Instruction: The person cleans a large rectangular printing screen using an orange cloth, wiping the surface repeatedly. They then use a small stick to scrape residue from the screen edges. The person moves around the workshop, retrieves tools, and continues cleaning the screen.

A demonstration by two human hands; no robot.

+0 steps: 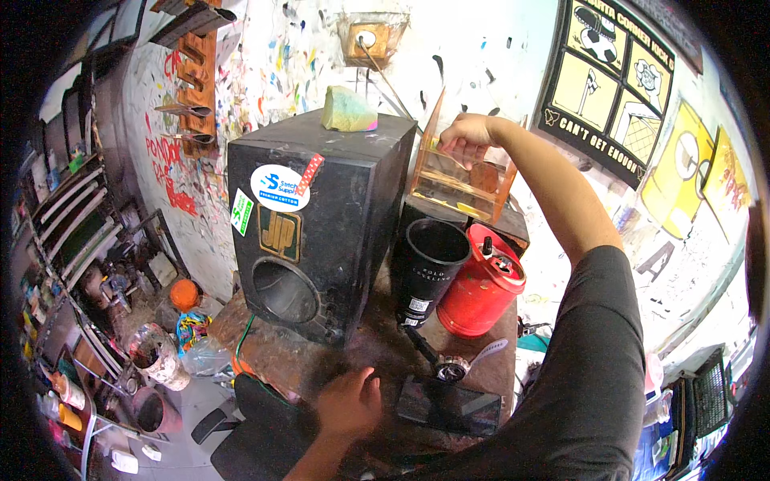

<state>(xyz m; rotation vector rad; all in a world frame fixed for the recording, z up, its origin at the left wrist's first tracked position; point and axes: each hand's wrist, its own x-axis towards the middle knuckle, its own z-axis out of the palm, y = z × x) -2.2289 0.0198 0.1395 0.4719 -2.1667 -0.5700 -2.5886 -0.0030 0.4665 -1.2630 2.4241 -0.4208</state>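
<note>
My right hand (466,138) reaches over a small wooden rack (504,186) with thin sticks on its shelves. Its fingers curl downward at the rack's upper part, and whether they pinch anything cannot be made out. Low over the brown tabletop (376,337), my left hand (355,400) is slightly blurred, its back towards me and most fingers hidden. To its right lie a dark glossy phone or tablet (451,406) and a wristwatch (451,368). Behind these stand a black plastic cup (436,264) and a red container (481,294).
A large black loudspeaker (343,210) with stickers fills the table's left side, a pale foam-like block (349,109) on top. A paint-stained bucket (157,361) and an orange ball-like object (186,295) are at lower left. A wall socket (363,41) has a cable hanging from it.
</note>
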